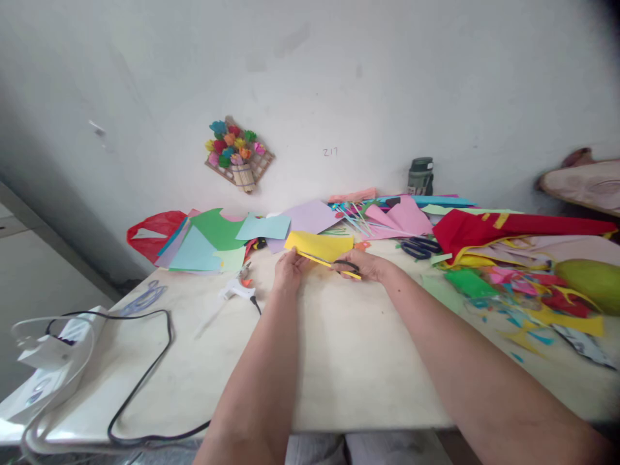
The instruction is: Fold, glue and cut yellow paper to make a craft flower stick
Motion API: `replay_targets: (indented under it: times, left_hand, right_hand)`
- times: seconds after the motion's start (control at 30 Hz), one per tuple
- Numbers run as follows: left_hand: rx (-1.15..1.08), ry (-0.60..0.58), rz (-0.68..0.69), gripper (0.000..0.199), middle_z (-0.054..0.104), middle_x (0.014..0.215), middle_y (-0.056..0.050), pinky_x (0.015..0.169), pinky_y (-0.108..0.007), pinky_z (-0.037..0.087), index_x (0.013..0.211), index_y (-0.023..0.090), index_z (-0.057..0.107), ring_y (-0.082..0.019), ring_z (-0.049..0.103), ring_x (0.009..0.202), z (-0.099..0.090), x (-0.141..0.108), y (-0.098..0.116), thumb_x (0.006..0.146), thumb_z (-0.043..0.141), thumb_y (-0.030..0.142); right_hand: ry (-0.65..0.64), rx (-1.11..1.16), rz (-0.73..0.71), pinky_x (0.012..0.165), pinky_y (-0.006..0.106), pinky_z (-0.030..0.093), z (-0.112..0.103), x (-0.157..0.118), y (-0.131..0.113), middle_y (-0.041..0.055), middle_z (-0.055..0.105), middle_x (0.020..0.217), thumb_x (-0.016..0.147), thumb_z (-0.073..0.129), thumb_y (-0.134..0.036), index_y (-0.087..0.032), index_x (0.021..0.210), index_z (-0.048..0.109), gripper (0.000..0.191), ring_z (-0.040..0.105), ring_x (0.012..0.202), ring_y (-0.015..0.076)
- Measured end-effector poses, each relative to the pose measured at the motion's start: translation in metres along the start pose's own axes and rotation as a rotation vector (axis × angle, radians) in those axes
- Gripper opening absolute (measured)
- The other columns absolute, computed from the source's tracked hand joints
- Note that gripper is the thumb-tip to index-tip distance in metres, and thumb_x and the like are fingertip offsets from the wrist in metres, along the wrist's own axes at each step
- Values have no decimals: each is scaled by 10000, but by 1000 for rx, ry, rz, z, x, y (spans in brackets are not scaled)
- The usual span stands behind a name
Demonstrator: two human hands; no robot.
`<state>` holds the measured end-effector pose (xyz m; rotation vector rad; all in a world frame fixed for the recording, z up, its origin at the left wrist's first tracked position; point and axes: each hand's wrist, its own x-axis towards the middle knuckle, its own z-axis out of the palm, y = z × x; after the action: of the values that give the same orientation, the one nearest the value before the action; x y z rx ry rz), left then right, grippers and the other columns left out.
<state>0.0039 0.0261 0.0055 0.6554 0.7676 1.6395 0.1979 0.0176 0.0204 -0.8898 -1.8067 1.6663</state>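
My left hand (289,268) pinches the near left edge of a yellow sheet of paper (322,244) above the table. In my right hand (364,265) is a pair of scissors (346,265) with dark handles, fingers wrapped round them. Their blades lie along the near edge of the sheet, where a narrow yellow strip shows beside the right hand. Whether the blades are parted is too small to make out. Beyond the right hand lies a second pair of scissors (419,247) with dark handles.
A white glue gun (237,289) with a black cord lies left of my arms. A white power strip (80,342) sits at the left edge. Coloured sheets (213,229) line the wall. Paper scraps (526,329), red cloth (465,229) and a green bottle (420,176) are to the right.
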Motion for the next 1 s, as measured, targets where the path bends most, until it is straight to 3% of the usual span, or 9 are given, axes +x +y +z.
replay_targets:
  times: [0.17,0.43,0.77,1.0]
  left_hand:
    - [-32,9,10,17,641,672,-51,600,-257,520,727,115,560,-133,619,600,1,-1,3,737,548,123]
    - [-4,-14,10,45,642,643,-47,598,-253,517,697,124,545,-139,623,603,-1,0,0,722,572,150]
    - [-6,-18,6,32,642,660,-51,612,-266,513,702,120,552,-140,620,609,0,1,-1,732,562,122]
    - [-14,-22,7,58,638,657,-44,612,-257,514,680,124,539,-134,619,618,0,1,-2,733,563,117]
  right_hand:
    - [-41,9,-16,313,175,188,-6,0,4,-73,438,378,657,619,-335,-131,605,482,251,291,263,14]
    - [-3,1,21,297,159,207,-4,1,2,-62,455,405,647,634,-348,-134,604,477,269,318,292,18]
    - [21,-31,41,284,150,226,-2,-1,-1,-54,469,438,677,614,-340,-107,755,571,249,330,292,19]
    - [16,-37,52,282,150,228,-2,0,-1,-56,464,443,683,602,-352,-117,715,549,244,343,298,21]
